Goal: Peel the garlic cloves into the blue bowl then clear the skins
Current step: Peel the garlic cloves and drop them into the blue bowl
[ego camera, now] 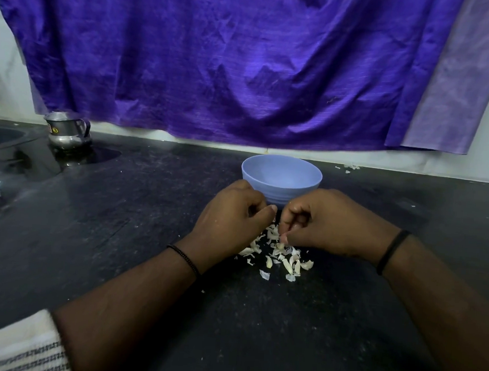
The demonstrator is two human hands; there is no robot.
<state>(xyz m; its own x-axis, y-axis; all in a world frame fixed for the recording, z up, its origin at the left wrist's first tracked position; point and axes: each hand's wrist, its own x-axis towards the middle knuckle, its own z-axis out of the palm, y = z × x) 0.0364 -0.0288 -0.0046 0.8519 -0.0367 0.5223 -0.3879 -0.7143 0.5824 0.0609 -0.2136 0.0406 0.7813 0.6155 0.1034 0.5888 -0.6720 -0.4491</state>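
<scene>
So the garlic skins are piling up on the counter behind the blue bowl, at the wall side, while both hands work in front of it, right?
Not quite. The head view shows the main pile of garlic skins in front of the blue bowl, on the near side, under the left hand and right hand. Only a few scraps lie by the wall.

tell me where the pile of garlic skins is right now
In the head view the garlic skins lie on the black counter just right of centre, below the two hands and in front of the blue bowl.
</scene>
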